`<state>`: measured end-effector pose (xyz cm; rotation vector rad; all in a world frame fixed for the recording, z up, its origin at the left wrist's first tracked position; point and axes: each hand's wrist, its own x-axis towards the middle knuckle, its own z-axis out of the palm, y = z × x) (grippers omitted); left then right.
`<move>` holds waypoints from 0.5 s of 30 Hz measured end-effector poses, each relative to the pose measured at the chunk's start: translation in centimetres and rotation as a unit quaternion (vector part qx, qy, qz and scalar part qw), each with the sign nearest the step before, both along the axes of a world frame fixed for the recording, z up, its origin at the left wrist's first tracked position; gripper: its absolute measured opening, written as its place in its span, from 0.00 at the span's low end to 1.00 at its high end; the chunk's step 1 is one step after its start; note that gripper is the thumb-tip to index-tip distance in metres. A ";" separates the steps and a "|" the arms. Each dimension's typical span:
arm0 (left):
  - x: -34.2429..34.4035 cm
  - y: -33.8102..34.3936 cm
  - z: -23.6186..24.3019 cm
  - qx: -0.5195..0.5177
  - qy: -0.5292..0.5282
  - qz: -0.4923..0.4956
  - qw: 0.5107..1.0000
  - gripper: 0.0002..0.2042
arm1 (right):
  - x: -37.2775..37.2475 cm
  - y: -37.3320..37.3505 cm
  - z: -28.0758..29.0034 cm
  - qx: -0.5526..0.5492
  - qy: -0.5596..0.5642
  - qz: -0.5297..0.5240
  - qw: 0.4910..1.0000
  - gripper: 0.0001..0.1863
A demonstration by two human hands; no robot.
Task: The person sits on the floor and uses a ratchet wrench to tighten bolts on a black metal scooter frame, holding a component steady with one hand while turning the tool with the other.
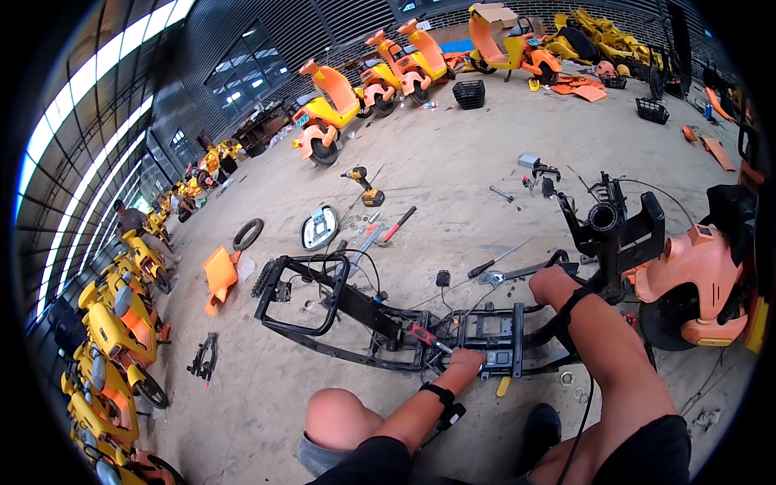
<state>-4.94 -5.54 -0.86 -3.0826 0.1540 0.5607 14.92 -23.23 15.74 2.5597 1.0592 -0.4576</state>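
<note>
A stripped black scooter frame lies across the concrete floor before me. My left hand is closed at the metal end of a red-handled hand tool, over the frame's middle section. Its fingertips are partly hidden against the frame. My right hand is bent down at the frame's front part, by the steering head tube; its fingers are out of sight, so their grip does not show. A screwdriver and an adjustable wrench lie just beyond the frame.
Past the frame lie a cordless drill, a red-handled tool and a tyre. An orange scooter body stands at my right. Assembled scooters stand farther back; yellow ones line the left side.
</note>
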 end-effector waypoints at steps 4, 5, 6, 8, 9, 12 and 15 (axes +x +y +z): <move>0.2 1.0 -0.7 -0.022 -0.001 0.058 0.998 0.12 | 0.0 0.2 0.2 -0.001 0.013 -0.006 1.000 0.16; 0.5 1.7 -1.0 -0.015 0.028 0.069 0.997 0.14 | 0.0 0.0 0.2 0.015 0.001 0.010 1.000 0.15; 0.8 2.3 -1.2 -0.007 0.055 0.079 0.995 0.15 | 0.0 -0.2 0.2 0.032 -0.011 0.026 0.999 0.14; 1.7 0.8 0.4 -0.003 0.138 0.049 0.989 0.23 | 1.2 -1.1 -1.7 0.022 -0.017 0.010 1.000 0.14; 1.8 1.2 -0.4 -0.002 0.168 0.071 0.983 0.24 | 1.1 -0.7 -2.0 0.032 -0.020 0.009 0.999 0.14; 1.3 2.2 -0.6 -0.063 0.176 0.098 0.977 0.30 | 1.2 0.2 -3.1 0.048 -0.041 0.002 0.998 0.13; 1.4 2.7 -0.9 -0.166 0.236 0.169 0.942 0.26 | 1.1 0.1 -2.5 0.087 -0.048 -0.002 0.995 0.12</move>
